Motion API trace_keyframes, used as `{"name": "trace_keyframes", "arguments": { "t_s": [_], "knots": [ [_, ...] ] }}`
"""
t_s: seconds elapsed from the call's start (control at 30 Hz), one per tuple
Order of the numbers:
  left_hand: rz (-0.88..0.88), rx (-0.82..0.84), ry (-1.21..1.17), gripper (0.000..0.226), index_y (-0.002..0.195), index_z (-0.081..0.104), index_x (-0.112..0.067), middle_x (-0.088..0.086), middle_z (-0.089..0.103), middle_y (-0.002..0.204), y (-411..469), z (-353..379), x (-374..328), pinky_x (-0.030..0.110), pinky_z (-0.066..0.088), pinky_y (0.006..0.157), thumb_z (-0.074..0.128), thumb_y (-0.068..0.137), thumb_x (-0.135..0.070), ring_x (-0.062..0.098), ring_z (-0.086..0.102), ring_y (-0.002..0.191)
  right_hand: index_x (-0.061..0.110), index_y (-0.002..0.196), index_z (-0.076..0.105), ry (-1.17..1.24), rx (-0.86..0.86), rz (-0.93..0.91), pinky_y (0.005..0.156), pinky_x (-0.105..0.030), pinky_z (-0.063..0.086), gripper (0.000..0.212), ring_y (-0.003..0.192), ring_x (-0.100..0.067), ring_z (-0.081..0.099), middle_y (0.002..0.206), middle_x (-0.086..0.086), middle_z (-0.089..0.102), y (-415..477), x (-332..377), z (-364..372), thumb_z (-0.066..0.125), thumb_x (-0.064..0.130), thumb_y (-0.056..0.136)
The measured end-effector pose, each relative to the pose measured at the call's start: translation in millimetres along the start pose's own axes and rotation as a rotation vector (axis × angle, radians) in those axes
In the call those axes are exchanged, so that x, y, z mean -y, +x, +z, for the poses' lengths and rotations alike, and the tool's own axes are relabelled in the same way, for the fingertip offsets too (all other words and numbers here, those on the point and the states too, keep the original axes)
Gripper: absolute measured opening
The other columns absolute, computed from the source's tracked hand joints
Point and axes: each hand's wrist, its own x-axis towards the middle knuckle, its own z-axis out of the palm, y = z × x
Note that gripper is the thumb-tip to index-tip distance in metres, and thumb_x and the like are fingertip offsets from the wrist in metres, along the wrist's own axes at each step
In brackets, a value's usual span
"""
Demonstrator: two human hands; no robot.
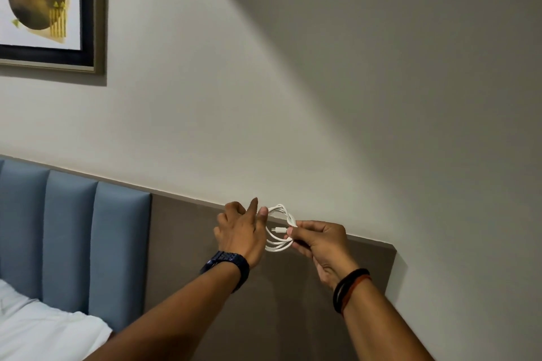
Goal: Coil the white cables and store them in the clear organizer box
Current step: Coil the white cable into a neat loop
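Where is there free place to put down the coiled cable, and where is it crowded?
Only flat surface in view: the white bedding at lower left, below the blue headboard. Crowded between the left hand and right hand, both on the white cable.

No readable text, label, brand or number shows on anything in view.

framed picture (pixel 44 6), blue headboard (pixel 70 237), white pillow (pixel 44 331)

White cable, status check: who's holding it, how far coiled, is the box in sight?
Right hand pinching thin white cable coil by its bunched loops. Left hand at the coil's far side, fingers spread. Several loops formed, connector end loose inside. Clear organizer box not in view.
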Motion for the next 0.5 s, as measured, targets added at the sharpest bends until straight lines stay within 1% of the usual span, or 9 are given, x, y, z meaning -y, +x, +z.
{"name": "trace_keyframes", "arguments": {
  "t_s": [0.07,0.13,0.17,0.2,0.27,0.3,0.37,0.4,0.5],
  "knots": [
    [-0.072,0.09,-0.107,0.051,0.138,0.038,-0.036,0.004,0.033,0.132,1,0,0,0.041,0.027,0.103,0.02,0.094,-0.054,0.025,0.031,0.12,0.004,0.071,0.073,-0.001,0.011,-0.001,0.055,-0.022,0.056,0.012,0.066,-0.02,0.074,0.068,-0.01,0.075,0,0,0,0.077,-0.008,0.068],
    [-0.174,0.219,-0.335,0.05,0.139,0.04,-0.028,0.007,0.03,0.136,3,-2,-3,0.044,0.029,0.108,0.027,0.096,-0.05,0.028,0.033,0.127,0.004,0.069,0.074,0.002,0.017,-0.002,0.055,-0.022,0.056,0.013,0.066,-0.02,0.073,0.068,-0.01,0.075,0,-1,1,0.077,-0.008,0.067],
    [-0.189,0.27,-0.428,0.049,0.136,0.045,-0.021,0.008,0.032,0.135,4,-3,-5,0.043,0.033,0.107,0.03,0.097,-0.047,0.027,0.037,0.127,0.004,0.069,0.074,0.002,0.016,-0.003,0.056,-0.023,0.056,0.013,0.066,-0.021,0.073,0.068,-0.011,0.075,0,-1,0,0.077,-0.008,0.067],
    [-0.179,0.286,-0.486,0.045,0.127,0.054,-0.015,0.01,0.038,0.129,5,-5,-7,0.038,0.039,0.101,0.035,0.097,-0.043,0.024,0.046,0.119,0.004,0.069,0.074,0.0,0.012,-0.005,0.056,-0.024,0.057,0.013,0.067,-0.022,0.073,0.069,-0.011,0.075,0,-1,0,0.077,-0.008,0.067],
    [-0.155,0.213,-0.605,0.028,0.093,0.068,-0.014,0.011,0.057,0.105,3,-9,-11,0.03,0.047,0.081,0.047,0.095,-0.033,0.019,0.06,0.092,0.004,0.069,0.074,-0.004,0.01,-0.012,0.057,-0.023,0.056,0.012,0.068,-0.022,0.074,0.07,-0.011,0.075,1,-1,-1,0.077,-0.007,0.067],
    [-0.174,0.153,-0.659,0.022,0.088,0.071,-0.014,0.007,0.065,0.097,3,-10,-12,0.03,0.05,0.082,0.056,0.091,-0.03,0.018,0.063,0.088,0.005,0.069,0.074,-0.006,0.012,-0.017,0.056,-0.023,0.056,0.012,0.068,-0.021,0.074,0.069,-0.01,0.075,1,0,0,0.077,-0.007,0.067],
    [-0.241,0.036,-0.664,0.025,0.099,0.073,-0.011,0.001,0.072,0.098,2,-11,-13,0.032,0.05,0.091,0.07,0.082,-0.029,0.016,0.065,0.096,0.006,0.068,0.074,-0.012,0.009,-0.027,0.055,-0.021,0.056,0.013,0.067,-0.021,0.074,0.068,-0.01,0.075,1,0,0,0.077,-0.007,0.067],
    [-0.248,0.006,-0.638,0.028,0.1,0.073,-0.012,-0.001,0.073,0.098,2,-11,-14,0.028,0.05,0.089,0.073,0.078,-0.03,0.012,0.067,0.093,0.007,0.066,0.075,-0.015,0.007,-0.033,0.055,-0.021,0.056,0.014,0.067,-0.02,0.074,0.068,-0.01,0.075,1,0,0,0.077,-0.006,0.067],
    [-0.235,0.025,-0.64,0.025,0.085,0.075,-0.021,-0.016,0.072,0.081,-2,-12,-17,0.009,0.046,0.064,0.083,0.065,-0.034,-0.012,0.062,0.067,0.01,0.058,0.075,-0.04,0.014,-0.05,0.057,-0.022,0.057,0.019,0.065,-0.018,0.073,0.065,-0.007,0.075,1,1,-1,0.077,-0.006,0.069]
  ]
}}
